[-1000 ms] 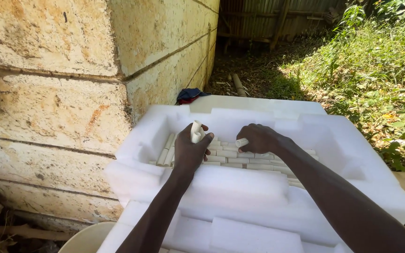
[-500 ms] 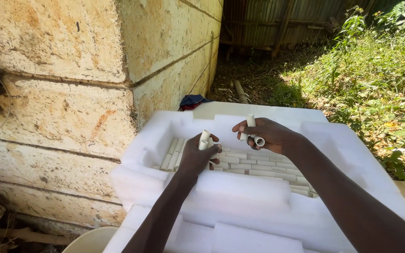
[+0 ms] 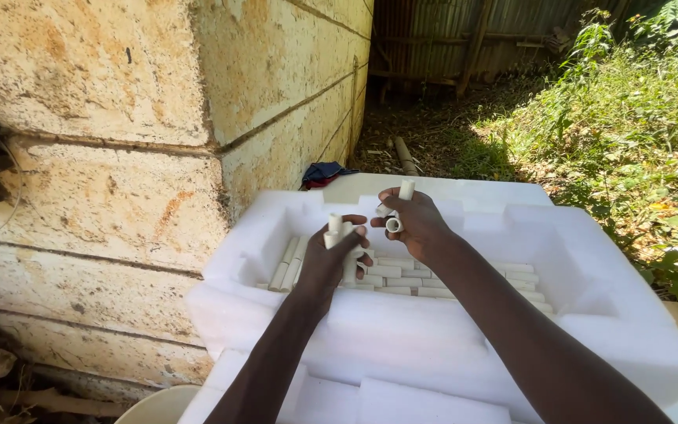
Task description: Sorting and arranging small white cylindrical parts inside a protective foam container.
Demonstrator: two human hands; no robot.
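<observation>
Near: white foam tray, recess in its middle. My left hand above recess's left side, fingers closed on 2 short white tubes, upright. My right hand just beyond, over recess's far edge, gripping 2 more tube pieces. Loose tubes lying in rows on recess floor, count unclear. Far: blue-red cloth past tray's far-left corner, by stone wall.
</observation>
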